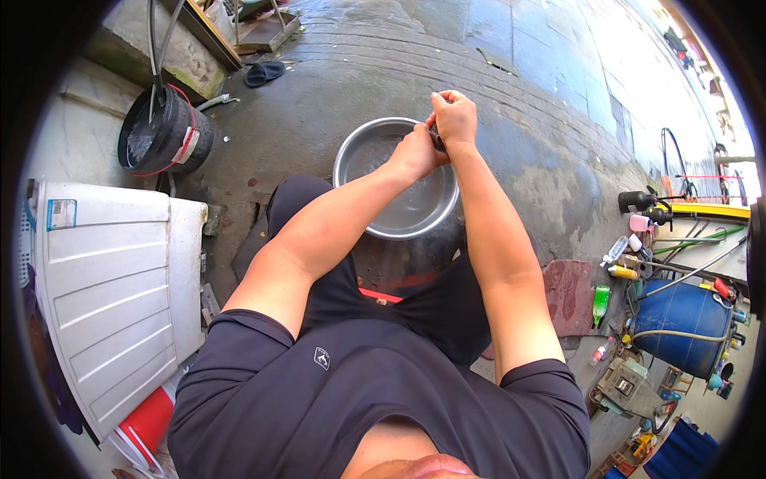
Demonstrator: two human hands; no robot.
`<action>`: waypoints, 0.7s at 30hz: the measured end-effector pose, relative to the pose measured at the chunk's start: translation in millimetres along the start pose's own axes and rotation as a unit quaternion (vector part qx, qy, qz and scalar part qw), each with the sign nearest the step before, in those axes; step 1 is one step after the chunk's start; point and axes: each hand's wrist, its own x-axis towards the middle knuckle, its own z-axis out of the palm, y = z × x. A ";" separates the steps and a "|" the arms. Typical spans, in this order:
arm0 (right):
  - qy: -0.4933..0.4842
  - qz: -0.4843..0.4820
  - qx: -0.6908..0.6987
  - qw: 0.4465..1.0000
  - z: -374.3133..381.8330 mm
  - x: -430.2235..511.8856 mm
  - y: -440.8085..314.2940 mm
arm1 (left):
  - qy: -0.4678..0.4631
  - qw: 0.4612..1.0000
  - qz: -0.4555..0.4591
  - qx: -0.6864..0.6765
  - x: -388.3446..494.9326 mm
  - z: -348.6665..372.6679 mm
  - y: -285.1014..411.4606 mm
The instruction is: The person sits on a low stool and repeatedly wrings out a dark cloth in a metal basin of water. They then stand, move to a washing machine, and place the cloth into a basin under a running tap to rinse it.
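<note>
Both of my hands meet over the far right rim of a round metal basin (413, 206) on the wet ground in front of me. Between them is a small dark brown item (436, 139), mostly covered by my fingers, so its kind cannot be told. My left hand (416, 152) holds it from the near left side, above the basin. My right hand (456, 120) is closed around its far end, just beyond the rim. Water appears to stand in the basin. My knees are on either side of the basin's near edge.
A black bucket (200, 141) with a hose and water stands at the far left, near a dark shoe (264, 73). A white ribbed plastic cabinet or panel (111, 239) is at the left. At the right are a blue barrel (676, 326), a green bottle (601, 302) and a reddish board (567, 296).
</note>
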 end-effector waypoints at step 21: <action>-0.003 -0.007 -0.019 1.000 1.9 0.8 -2.4 | 0.031 0.999 0.007 0.012 6.5 9.0 -10.1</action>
